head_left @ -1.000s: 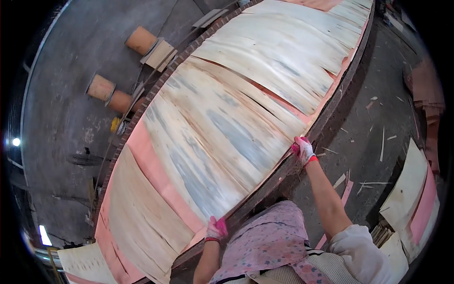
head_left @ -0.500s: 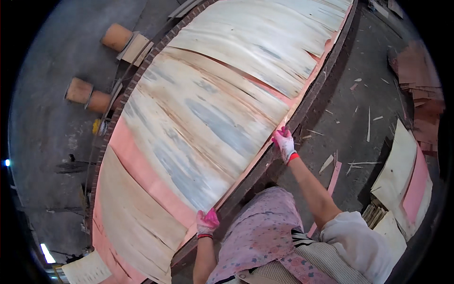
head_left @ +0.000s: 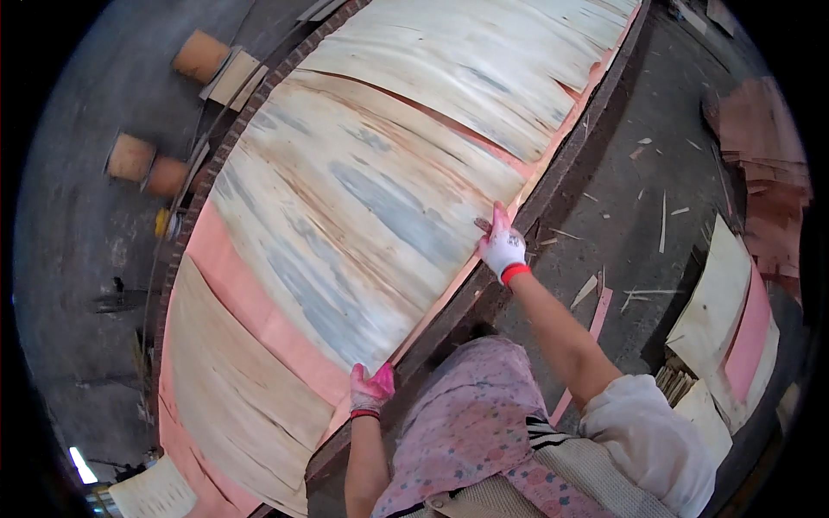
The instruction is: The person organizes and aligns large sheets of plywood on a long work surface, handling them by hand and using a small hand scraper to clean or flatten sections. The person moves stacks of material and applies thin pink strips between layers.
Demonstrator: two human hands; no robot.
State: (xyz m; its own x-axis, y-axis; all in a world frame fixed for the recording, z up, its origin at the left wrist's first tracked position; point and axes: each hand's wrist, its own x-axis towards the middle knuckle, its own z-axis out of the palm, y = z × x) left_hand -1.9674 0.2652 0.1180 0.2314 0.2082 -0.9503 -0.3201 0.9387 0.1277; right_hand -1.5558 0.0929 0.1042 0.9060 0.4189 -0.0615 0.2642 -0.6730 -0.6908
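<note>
A large pale wood veneer sheet [head_left: 345, 207] with grey-blue and brown streaks lies over pink-faced sheeting [head_left: 250, 285] on a long stack. My left hand [head_left: 371, 388], in a white glove stained pink, has thumb and fingers on the near corner of this sheet, closed on its edge. Farther right along the same edge is my right hand [head_left: 503, 249], gloved alike with a red cuff. Its fingers stretch out over the sheet's margin, apart. A small dark brown patch shows beside those fingertips; I cannot tell what it is.
A tan veneer sheet [head_left: 246, 380] lies to the left, another pale one [head_left: 466, 60] farther off. The stack's dark edge [head_left: 553, 203] runs before me. At right are veneer pieces [head_left: 712, 302], reddish sheets [head_left: 764, 164] and floor scraps. Orange-brown cylinders [head_left: 203, 56] stand beyond the stack.
My right hand has shifted left and slightly up onto the sheet's edge, its fingers straightening from a closed grip. My left hand stays at the near corner. The whole view has shifted slightly.
</note>
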